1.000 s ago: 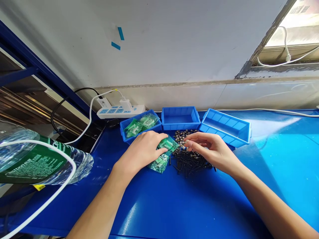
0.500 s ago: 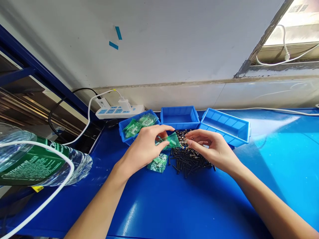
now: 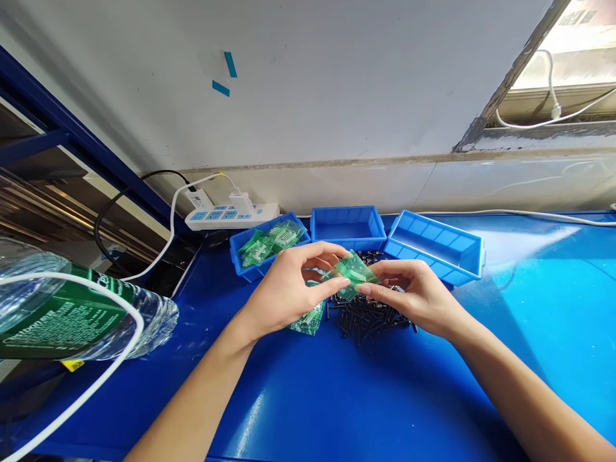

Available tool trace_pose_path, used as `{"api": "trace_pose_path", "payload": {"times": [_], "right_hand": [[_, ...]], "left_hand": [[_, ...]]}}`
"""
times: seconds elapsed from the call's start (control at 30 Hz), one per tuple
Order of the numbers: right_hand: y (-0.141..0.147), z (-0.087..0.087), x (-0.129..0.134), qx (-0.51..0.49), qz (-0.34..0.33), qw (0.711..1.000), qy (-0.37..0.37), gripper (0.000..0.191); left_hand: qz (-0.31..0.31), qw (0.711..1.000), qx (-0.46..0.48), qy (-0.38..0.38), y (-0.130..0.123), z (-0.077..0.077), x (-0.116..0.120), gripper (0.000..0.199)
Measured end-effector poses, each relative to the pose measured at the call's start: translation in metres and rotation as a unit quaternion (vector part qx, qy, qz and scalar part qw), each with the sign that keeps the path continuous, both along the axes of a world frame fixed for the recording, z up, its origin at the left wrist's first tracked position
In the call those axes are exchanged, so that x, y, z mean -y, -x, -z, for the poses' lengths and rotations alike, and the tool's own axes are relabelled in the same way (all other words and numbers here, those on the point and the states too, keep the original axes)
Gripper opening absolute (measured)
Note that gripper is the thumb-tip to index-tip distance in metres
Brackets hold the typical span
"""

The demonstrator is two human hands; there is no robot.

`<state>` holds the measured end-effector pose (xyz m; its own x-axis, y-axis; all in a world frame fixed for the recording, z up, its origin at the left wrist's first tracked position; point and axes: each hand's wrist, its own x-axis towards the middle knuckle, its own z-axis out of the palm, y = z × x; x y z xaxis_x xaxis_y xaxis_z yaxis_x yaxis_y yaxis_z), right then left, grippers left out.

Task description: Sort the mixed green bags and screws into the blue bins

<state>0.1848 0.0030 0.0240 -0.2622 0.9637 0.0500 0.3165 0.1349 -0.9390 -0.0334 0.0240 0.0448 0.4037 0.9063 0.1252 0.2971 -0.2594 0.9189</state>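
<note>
Between my two hands is a small green plastic bag (image 3: 355, 273) with light pieces inside. My left hand (image 3: 301, 282) pinches its left side, and my right hand (image 3: 409, 292) pinches its lower right edge. Below the hands lies a pile of dark screws (image 3: 368, 317). Another green bag (image 3: 308, 319) rests on the table just left of the pile, partly covered by my left hand. Several green bags (image 3: 274, 240) fill the left blue bin (image 3: 248, 273).
Behind the pile stand a middle blue bin (image 3: 347, 244) and a right blue bin (image 3: 436, 256), both without contents. A power strip (image 3: 231, 217) lies at the back left. A large bottle (image 3: 81, 308) and a white cable (image 3: 137, 321) occupy the left side.
My left hand has moved slightly right with the green bag, and my right hand has taken hold of the bag's other side. The bag now appears more spread out.
</note>
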Motion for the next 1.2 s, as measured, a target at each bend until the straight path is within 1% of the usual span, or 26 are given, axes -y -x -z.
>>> {"api": "trace_pose_path", "payload": {"times": [0.1,0.2,0.23,0.3,0.33,0.4,0.43,0.47,0.53,0.57,0.63,0.7,0.8,0.87,1.03,1.2], "right_hand": [[0.000,-0.001,0.000,0.018,0.002,1.000,-0.015,0.041],[0.001,-0.002,0.000,0.020,0.010,1.000,-0.012,0.045],[0.001,-0.002,-0.001,0.019,0.017,1.000,-0.012,0.046],[0.002,-0.002,-0.001,0.015,0.037,0.999,-0.016,0.048],[0.002,-0.002,-0.001,0.013,0.047,0.999,-0.018,0.048],[0.002,-0.004,-0.001,0.008,0.061,0.998,-0.017,0.047],[0.003,-0.004,-0.001,0.004,0.064,0.998,-0.014,0.046],[0.003,-0.005,-0.001,0.002,0.065,0.998,-0.012,0.045],[0.003,-0.005,0.000,-0.003,0.064,0.998,-0.009,0.044],[0.003,-0.005,0.000,-0.004,0.063,0.998,-0.008,0.044],[0.003,-0.004,0.001,-0.003,0.062,0.998,-0.008,0.045],[0.004,-0.004,0.001,-0.002,0.060,0.998,-0.006,0.048],[0.004,-0.003,0.001,-0.003,0.055,0.998,-0.002,0.050],[0.004,-0.003,0.001,-0.005,0.051,0.999,-0.001,0.049],[0.005,-0.005,0.001,-0.006,0.051,0.999,-0.001,0.049],[0.004,-0.003,0.001,-0.008,0.045,0.999,0.005,0.051]], "left_hand": [[0.013,1.000,0.001,-0.003,-0.001,0.001,0.001,0.020],[0.007,0.999,-0.007,-0.037,-0.003,0.000,0.002,0.013],[-0.004,0.998,-0.011,-0.063,-0.003,0.000,0.002,0.011],[-0.050,0.987,-0.029,-0.150,0.000,0.000,0.000,0.009],[-0.082,0.974,-0.048,-0.206,0.003,-0.001,-0.001,0.008],[-0.153,0.932,-0.111,-0.308,0.011,-0.001,-0.005,0.011],[-0.185,0.910,-0.152,-0.338,0.015,-0.002,-0.007,0.015],[-0.212,0.892,-0.197,-0.347,0.020,-0.002,-0.009,0.018],[-0.248,0.868,-0.295,-0.312,0.028,-0.002,-0.014,0.021],[-0.250,0.865,-0.333,-0.280,0.032,-0.003,-0.016,0.021],[-0.239,0.868,-0.376,-0.219,0.037,-0.003,-0.019,0.020],[-0.221,0.877,-0.383,-0.189,0.040,-0.003,-0.020,0.016],[-0.208,0.880,-0.388,-0.182,0.042,-0.002,-0.019,0.004],[-0.209,0.873,-0.400,-0.184,0.043,-0.002,-0.019,0.005],[-0.233,0.848,-0.433,-0.197,0.046,-0.002,-0.018,0.012],[-0.252,0.826,-0.482,-0.150,0.046,-0.006,-0.016,0.011]]}}
